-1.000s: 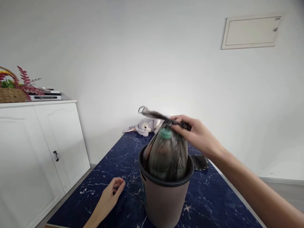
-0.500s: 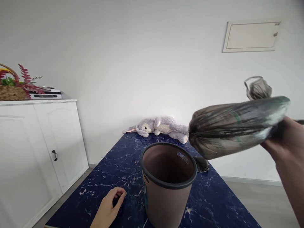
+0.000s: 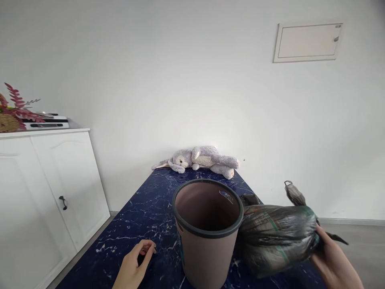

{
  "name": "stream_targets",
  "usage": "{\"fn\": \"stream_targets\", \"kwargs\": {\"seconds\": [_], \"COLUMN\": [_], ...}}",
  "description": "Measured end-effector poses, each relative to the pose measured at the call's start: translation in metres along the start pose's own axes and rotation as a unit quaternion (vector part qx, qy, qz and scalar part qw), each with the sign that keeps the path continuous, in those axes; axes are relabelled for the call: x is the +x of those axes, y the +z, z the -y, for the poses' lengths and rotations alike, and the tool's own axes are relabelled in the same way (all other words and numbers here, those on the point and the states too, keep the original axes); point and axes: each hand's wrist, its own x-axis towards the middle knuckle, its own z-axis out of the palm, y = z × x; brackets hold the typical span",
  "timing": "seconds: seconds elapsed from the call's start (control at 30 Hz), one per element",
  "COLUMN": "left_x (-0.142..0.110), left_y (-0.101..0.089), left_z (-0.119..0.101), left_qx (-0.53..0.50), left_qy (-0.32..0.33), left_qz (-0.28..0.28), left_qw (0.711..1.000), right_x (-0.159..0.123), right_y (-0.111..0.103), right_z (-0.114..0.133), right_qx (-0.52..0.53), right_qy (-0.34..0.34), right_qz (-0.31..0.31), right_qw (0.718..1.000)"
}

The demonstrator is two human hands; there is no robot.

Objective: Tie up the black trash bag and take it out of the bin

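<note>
A brown trash bin with a dark grey rim stands upright on the blue marbled table, and its visible inside looks bare. On its right, a full, tied black garbage bag is low over the tabletop, close against the bin's side. My right hand grips the bag's right end, with the fingers partly hidden behind it. Left of the bin, my left hand rests by the table surface, its fingers loosely curled and holding nothing.
Behind the bag a second dark plastic bundle shows in part. A plush rabbit lies at the table's far end against the wall. To the left stands a white cabinet with a wicker basket on top.
My right hand has brought the garbage bag down and left, from the air above the bin's right side to beside the bin. My left hand stays nearly still. The view has shifted slightly right.
</note>
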Motion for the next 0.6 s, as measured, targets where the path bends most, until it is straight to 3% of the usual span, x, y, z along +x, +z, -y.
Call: {"fn": "stream_targets", "kwargs": {"seconds": [0.1,0.23,0.43,0.6], "left_x": [0.0,0.0,0.002,0.001], "left_y": [0.001,0.002,0.002,0.001], "left_z": [-0.001,-0.001,-0.002,-0.003], "left_qx": [0.001,0.003,0.002,0.006], "left_qy": [0.004,0.004,0.005,0.012], "left_qz": [-0.009,-0.011,-0.004,-0.011], "left_qw": [1.0,1.0,1.0,1.0], "right_x": [-0.001,-0.006,0.001,-0.004], "right_y": [-0.018,-0.037,-0.037,-0.038], "right_z": [-0.022,-0.04,-0.05,-0.044], "right_qx": [-0.033,-0.088,-0.111,-0.156], "right_qy": [0.033,-0.001,-0.008,-0.007], "right_qz": [0.022,0.052,-0.003,-0.028], "right_qw": [0.999,0.995,0.994,0.987]}}
